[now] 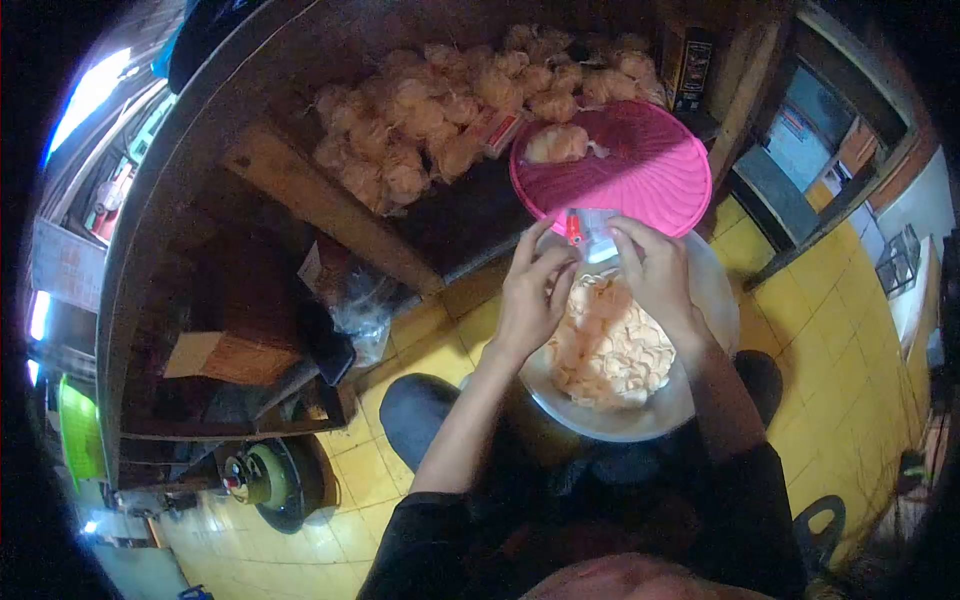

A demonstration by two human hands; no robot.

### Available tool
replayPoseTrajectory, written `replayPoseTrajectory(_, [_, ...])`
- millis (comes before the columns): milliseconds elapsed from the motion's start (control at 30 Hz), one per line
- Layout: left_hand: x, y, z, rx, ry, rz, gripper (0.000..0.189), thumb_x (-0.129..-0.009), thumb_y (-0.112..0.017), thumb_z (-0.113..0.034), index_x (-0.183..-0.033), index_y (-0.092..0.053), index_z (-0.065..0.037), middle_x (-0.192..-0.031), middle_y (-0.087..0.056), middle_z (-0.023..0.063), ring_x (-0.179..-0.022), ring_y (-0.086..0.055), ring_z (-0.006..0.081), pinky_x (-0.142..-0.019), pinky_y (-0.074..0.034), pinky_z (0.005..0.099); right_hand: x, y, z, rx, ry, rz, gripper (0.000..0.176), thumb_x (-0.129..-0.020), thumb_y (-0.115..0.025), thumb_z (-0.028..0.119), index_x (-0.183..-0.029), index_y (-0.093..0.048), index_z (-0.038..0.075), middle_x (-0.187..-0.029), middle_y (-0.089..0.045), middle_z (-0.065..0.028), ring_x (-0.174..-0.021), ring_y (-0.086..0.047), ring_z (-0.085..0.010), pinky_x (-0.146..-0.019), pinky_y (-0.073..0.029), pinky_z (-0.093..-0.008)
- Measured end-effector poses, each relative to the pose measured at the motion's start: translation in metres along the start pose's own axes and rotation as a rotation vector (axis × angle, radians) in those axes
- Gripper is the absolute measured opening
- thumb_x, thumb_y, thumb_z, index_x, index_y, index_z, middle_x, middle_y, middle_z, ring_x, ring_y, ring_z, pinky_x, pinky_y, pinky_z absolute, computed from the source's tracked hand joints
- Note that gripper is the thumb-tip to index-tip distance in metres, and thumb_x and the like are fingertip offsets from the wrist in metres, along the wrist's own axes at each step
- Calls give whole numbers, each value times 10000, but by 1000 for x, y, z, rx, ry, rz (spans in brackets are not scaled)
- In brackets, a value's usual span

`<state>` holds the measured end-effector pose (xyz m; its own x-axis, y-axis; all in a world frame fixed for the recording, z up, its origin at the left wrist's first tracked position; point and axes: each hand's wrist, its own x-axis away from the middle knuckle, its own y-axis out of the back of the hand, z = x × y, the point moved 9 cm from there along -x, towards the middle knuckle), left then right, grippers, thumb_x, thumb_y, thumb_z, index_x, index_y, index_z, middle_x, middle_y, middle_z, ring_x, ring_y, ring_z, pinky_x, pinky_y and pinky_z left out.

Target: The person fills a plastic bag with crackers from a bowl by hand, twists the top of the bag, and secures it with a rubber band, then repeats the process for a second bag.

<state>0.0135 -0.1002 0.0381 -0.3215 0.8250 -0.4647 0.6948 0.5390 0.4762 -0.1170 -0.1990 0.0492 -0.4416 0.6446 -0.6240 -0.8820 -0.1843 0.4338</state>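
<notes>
Between my hands, over the basin, is a small clear plastic bag with a red printed patch near its left edge. My right hand pinches its right edge. At the other edge, my left hand has its fingers curled together at the bag. Below them a wide, pale basin sits between my knees, holding a heap of light orange-cream chips or crackers. Just beyond the basin lies a pink ribbed plastic tray or lid. A filled clear bag rests on it.
Many filled, tied bags pile up on the wooden shelf behind, with a small red-and-white packet among them. A dark box stands at the right. A cardboard box and a green gas cylinder are at left.
</notes>
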Motion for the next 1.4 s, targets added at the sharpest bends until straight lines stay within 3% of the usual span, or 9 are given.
replayPoseTrajectory(100, [-5, -10, -9, -62, -132, 40, 298, -822, -644, -14, -1112, -666, -79, -1246, -540, 200, -925, -639, 258, -790, -513, 346, 3, 1, -6, -133, -129, -12, 105, -860, -591, 35, -927, -668, 12, -821, -654, -197, -703, -657, -344, -610, -495, -391])
replayPoseTrajectory(200, [-4, -25, -6, -182, -200, 56, 226, -821, -630, -37, -1043, -672, -47, -1181, -574, 218, -915, -626, 325, -808, -509, 398, 6, -6, -9, -36, -52, 144, 154, -831, -573, -5, -959, -658, 0, -855, -659, -199, -765, -660, -350, -665, -509, -400])
replayPoseTrajectory(267, [-1, -30, -2, -270, -241, 38, 206, -818, -621, -51, -1017, -664, -21, -1157, -587, 205, -943, -610, 355, -818, -501, 413, 7, -12, 7, 66, 181, 199, 234, -823, -512, -55, -1015, -645, -42, -964, -661, -201, -880, -661, -332, -779, -519, -379])
replayPoseTrajectory(367, [-3, -29, -2, -253, -201, 65, 155, -816, -606, -4, -963, -654, 10, -1080, -614, 182, -936, -614, 360, -798, -506, 415, 10, -21, 10, 137, 135, 366, 250, -806, -515, -59, -1022, -641, -55, -1050, -638, -218, -960, -632, -350, -850, -497, -392])
replayPoseTrajectory(600, [-6, -21, -6, -119, -178, -50, 132, -759, -684, 15, -888, -656, 18, -966, -654, 162, -872, -661, 323, -762, -538, 370, 17, -26, 7, 100, 119, 320, 183, -817, -577, -7, -976, -653, -57, -1054, -636, -213, -954, -630, -357, -841, -502, -399])
replayPoseTrajectory(667, [-6, -21, -4, -128, -166, -98, 123, -755, -695, 8, -870, -653, 21, -945, -656, 158, -849, -671, 293, -733, -540, 356, 17, -22, -3, 102, -66, 318, 176, -806, -573, 0, -964, -651, -12, -1070, -637, -193, -982, -625, -360, -837, -510, -414])
replayPoseTrajectory(1000, [-18, -26, 1, -116, -75, -135, 118, -767, -687, 15, -872, -634, 19, -865, -635, 148, -737, -662, 268, -656, -528, 340, 10, -1, 8, -3, 9, 87, 99, -804, -647, 67, -866, -686, 1, -1090, -644, -158, -995, -625, -344, -871, -488, -413])
replayPoseTrajectory(1167, [-20, -31, -11, -104, -254, -122, 141, -768, -681, 30, -900, -638, 6, -881, -632, 158, -781, -650, 308, -710, -519, 368, 7, 11, 2, 61, -59, 81, 87, -794, -665, 70, -839, -691, 1, -1072, -642, -155, -977, -618, -333, -877, -477, -389])
replayPoseTrajectory(1400, [-16, -39, -11, -105, -245, -98, 132, -757, -687, 32, -882, -648, 9, -894, -637, 152, -794, -651, 304, -718, -519, 360, 14, 7, -8, 80, -86, 161, 78, -784, -683, 76, -828, -695, 12, -1055, -639, -152, -981, -613, -321, -881, -467, -397])
